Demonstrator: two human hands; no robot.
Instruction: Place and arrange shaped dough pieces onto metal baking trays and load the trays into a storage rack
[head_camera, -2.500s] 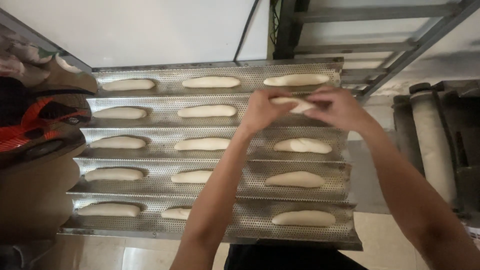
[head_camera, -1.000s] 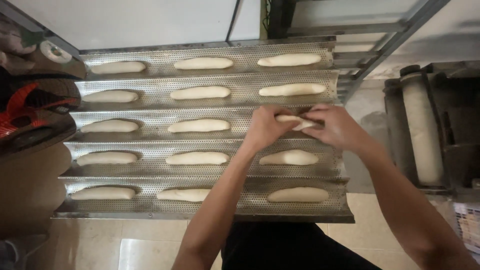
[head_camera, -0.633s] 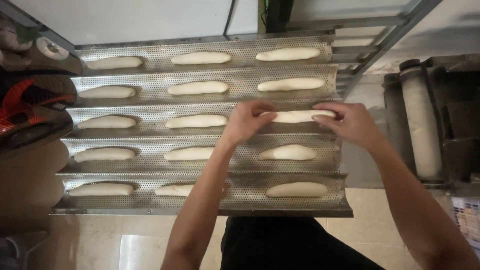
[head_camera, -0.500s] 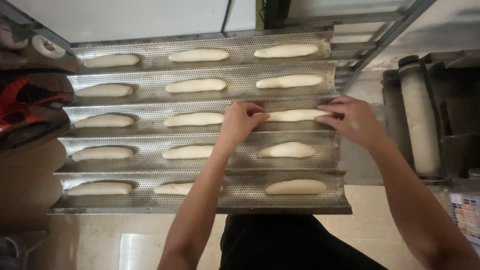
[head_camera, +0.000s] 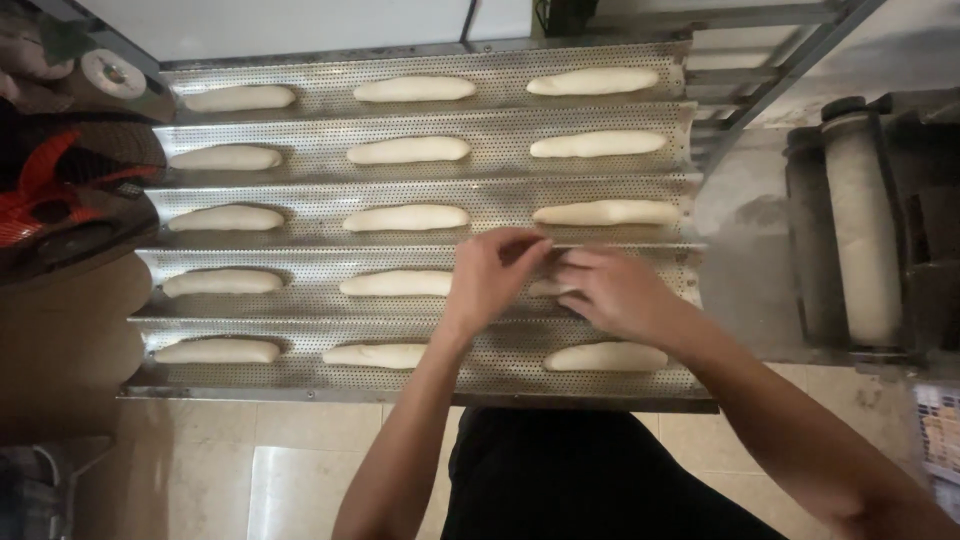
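Observation:
A perforated metal baguette tray (head_camera: 300, 185) with several channels holds rows of pale dough pieces. My left hand (head_camera: 492, 275) and my right hand (head_camera: 608, 293) meet over the right end of the fourth channel, fingers curled around a dough piece (head_camera: 546, 287) that is mostly hidden between them. Above them lies a long dough piece (head_camera: 607, 212) in the third channel. Below them another dough piece (head_camera: 605, 357) rests in the nearest channel.
A dough roller machine (head_camera: 862, 235) stands to the right of the tray. A red fan-like object (head_camera: 40, 190) sits at the left. Tiled floor (head_camera: 290, 470) shows under the tray's front edge. A metal rack frame (head_camera: 770, 60) rises at the back right.
Both hands have left the dough piece in the third channel and come down to the fourth channel, closing on the piece at its right end.

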